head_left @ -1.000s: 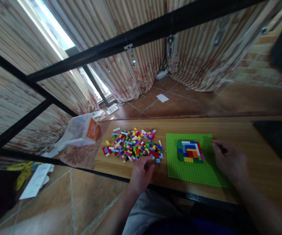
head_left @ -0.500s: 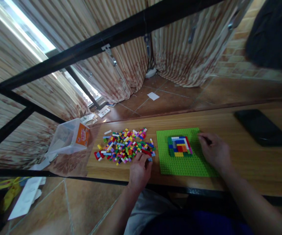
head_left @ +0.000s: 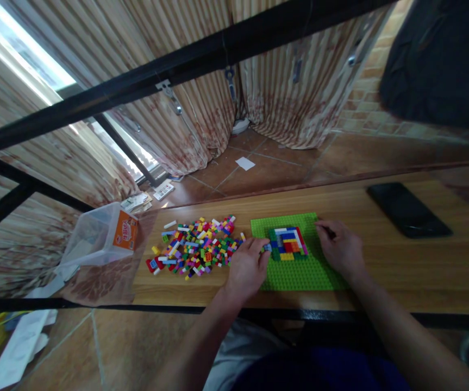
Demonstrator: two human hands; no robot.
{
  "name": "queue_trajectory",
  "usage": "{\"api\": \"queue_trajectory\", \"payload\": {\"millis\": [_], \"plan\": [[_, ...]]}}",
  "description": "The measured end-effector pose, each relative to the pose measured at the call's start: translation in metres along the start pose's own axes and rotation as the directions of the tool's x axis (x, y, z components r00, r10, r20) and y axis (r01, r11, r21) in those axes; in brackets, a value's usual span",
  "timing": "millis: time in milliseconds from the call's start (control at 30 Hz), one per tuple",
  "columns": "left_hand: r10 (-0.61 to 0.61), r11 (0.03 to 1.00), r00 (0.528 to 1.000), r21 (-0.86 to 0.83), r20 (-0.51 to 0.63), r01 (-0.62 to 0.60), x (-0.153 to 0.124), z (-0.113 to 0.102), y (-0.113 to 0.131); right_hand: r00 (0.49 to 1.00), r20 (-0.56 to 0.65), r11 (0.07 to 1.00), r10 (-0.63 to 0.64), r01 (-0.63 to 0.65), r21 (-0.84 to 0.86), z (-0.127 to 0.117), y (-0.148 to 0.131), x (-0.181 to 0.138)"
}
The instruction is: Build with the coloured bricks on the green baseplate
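Observation:
A green baseplate (head_left: 299,274) lies on the wooden table (head_left: 421,266), with a square patch of coloured bricks (head_left: 287,243) built on it. My left hand (head_left: 247,266) is at the plate's left edge, fingers pinched on a small light-blue brick (head_left: 266,247) beside the built patch. My right hand (head_left: 340,250) rests on the plate's right side, fingers curled and pressing it. A pile of loose coloured bricks (head_left: 195,247) is spread to the left of the plate.
A clear plastic tub (head_left: 99,233) with an orange label lies tipped at the table's left end. A black phone (head_left: 407,209) lies at the right. A black metal frame (head_left: 177,60) crosses overhead. Curtains and tiled floor lie beyond.
My left hand has moved right from the edge of the loose pile to the baseplate, carrying a small brick. My right hand has stayed on the plate.

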State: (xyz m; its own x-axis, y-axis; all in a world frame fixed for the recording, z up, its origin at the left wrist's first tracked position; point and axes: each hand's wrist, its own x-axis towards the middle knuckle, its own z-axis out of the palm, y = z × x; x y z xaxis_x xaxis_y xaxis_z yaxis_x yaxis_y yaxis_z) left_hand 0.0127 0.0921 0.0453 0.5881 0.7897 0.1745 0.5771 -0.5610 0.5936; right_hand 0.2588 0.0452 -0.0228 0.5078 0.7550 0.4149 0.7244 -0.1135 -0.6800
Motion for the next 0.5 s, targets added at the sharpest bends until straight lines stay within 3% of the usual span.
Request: {"api": "queue_trajectory", "payload": {"millis": [200, 500], "plan": [[0.033, 0.995, 0.999, 0.096, 0.035, -0.036, 0.034, 0.021, 0.009, 1.0, 0.016, 1.0, 0.027, -0.027, 0.014, -0.001, -0.004, 0.001], [0.033, 0.983, 0.999, 0.182, 0.019, -0.036, 0.042, 0.031, 0.006, 0.999, 0.017, 0.997, 0.039, -0.04, 0.06, 0.0, -0.002, 0.001]]}}
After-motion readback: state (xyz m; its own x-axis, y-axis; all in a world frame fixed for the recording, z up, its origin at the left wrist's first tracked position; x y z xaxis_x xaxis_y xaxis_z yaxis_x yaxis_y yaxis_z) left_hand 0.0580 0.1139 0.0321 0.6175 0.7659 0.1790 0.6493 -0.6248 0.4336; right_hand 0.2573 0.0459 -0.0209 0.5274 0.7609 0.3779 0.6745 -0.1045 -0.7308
